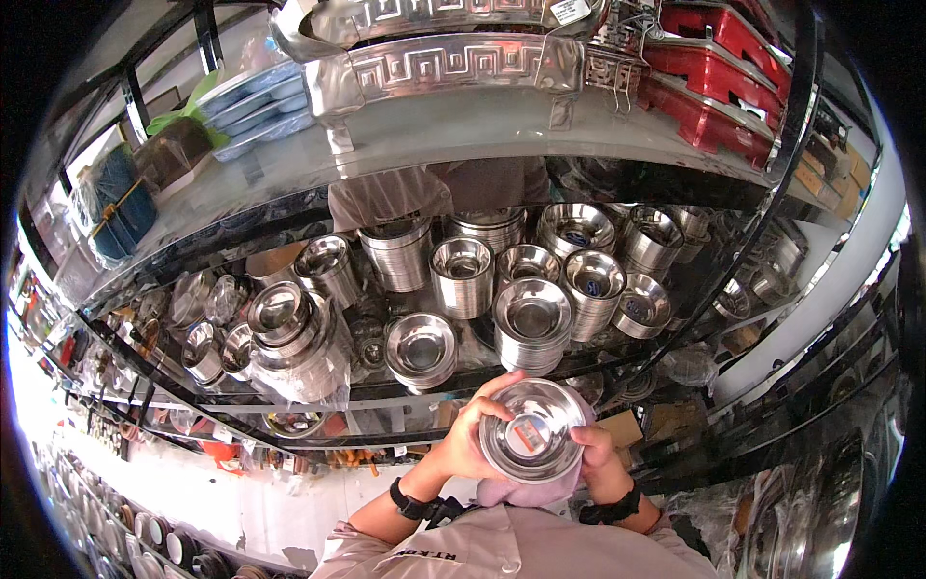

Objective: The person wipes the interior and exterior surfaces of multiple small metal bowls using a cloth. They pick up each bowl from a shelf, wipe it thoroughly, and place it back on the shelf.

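Observation:
A shiny stainless steel bowl (pixel 499 457) with a round orange and white sticker inside is held in front of my chest. My left hand (pixel 466 438) grips its left rim, fingers bent over the edge. On the right side, my right hand (pixel 602 457) holds the rim with the thumb on top. A light purple cloth (pixel 532 494) lies beneath the bowl, partly hidden by it. Just beyond my hands rises a tall stack of steel bowls (pixel 534 318), and to its left is a lower stack of wider-rimmed bowls (pixel 421 351).
More steel bowl stacks (pixel 463 275) fill the black-framed shelf. Plastic-wrapped bowls (pixel 304 365) sit at the shelf's left. On the upper shelf (pixel 448 137) are metal stands with a key pattern (pixel 448 61), red trays (pixel 712 94) and wrapped blue packs (pixel 257 108). A cardboard box (pixel 622 428) is at right.

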Motion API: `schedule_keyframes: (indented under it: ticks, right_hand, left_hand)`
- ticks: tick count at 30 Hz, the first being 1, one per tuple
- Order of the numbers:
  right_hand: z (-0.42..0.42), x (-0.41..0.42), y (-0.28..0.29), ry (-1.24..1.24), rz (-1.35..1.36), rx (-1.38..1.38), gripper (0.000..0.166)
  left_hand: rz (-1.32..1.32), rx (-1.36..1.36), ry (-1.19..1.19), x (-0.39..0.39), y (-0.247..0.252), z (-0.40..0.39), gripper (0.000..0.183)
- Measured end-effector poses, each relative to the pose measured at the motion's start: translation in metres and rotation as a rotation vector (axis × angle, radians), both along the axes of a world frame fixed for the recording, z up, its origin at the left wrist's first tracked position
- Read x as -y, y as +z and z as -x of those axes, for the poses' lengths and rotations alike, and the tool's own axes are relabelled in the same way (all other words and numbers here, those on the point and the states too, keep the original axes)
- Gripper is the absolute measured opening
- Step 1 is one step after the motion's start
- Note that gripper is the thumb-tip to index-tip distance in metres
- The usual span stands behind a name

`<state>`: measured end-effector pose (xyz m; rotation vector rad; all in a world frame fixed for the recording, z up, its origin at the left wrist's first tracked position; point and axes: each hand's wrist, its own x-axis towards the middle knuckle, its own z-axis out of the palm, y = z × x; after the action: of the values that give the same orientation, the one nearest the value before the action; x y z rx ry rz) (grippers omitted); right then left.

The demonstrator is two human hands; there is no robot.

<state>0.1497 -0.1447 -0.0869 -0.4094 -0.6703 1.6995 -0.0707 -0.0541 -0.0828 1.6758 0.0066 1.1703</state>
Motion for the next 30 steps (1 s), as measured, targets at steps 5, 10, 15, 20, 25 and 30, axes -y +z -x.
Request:
schedule_keyframes:
  ticks: [5,10,15,20,25,30]
  right_hand:
    - [0.006,-0.008,0.01,-0.09,0.222,0.279,0.047]
    - [0.001,-0.015,-0.023,-0.398,0.081,0.386,0.025]
    - [-0.01,-0.012,-0.027,-0.482,0.204,0.267,0.033]
    - [-0.015,-0.007,-0.035,-0.476,0.2,0.349,0.043]
    - [-0.005,-0.009,-0.027,-0.478,0.172,0.345,0.041]
    - [-0.003,-0.011,-0.026,-0.465,0.136,0.431,0.042]
  left_hand:
    - [-0.092,-0.06,0.182,-0.011,0.007,0.017,0.084]
    - [-0.264,-0.141,0.573,-0.023,0.005,0.035,0.076]
    - [-0.249,-0.308,0.955,-0.041,0.003,0.061,0.071]
    - [-0.058,-0.421,1.074,-0.051,-0.009,0.074,0.07]
    - [-0.053,-0.435,1.181,-0.055,-0.014,0.073,0.071]
    - [-0.15,-0.569,1.351,-0.062,-0.023,0.08,0.068]
